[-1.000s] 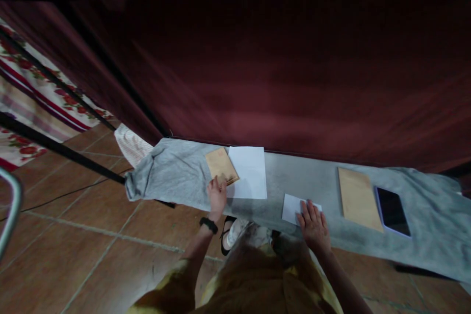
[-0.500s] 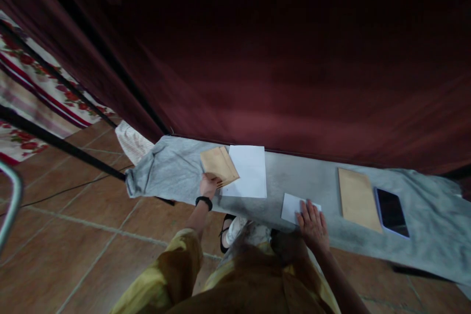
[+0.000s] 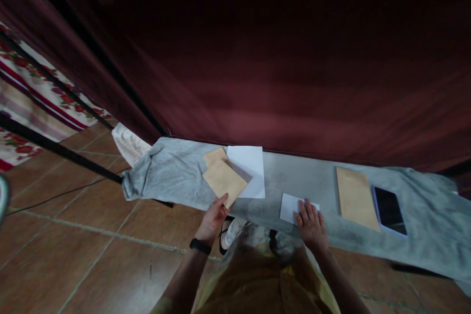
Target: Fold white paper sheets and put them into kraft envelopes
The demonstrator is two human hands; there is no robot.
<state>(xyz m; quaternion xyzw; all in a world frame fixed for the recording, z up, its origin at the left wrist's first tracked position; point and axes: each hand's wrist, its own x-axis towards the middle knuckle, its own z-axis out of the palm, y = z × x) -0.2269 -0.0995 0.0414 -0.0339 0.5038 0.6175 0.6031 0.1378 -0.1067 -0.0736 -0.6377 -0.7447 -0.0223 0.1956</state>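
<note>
My left hand (image 3: 213, 218) pinches the near corner of a small brown envelope (image 3: 224, 181) and holds it lifted just above the grey cloth (image 3: 169, 171) on the table. Under it lies another brown envelope (image 3: 213, 156), beside a white sheet of paper (image 3: 250, 169). My right hand (image 3: 311, 223) lies flat with fingers spread on a small folded white paper (image 3: 289, 206) near the table's front edge.
A large brown envelope (image 3: 355, 198) and a dark phone (image 3: 389, 210) lie on the cloth to the right. A dark red curtain (image 3: 275, 68) hangs right behind the table. A black pole (image 3: 59, 149) crosses the tiled floor at left, near flowered fabric.
My left hand took one small brown envelope off the pile and drew it toward me, lifted. The right hand has stayed on the folded paper.
</note>
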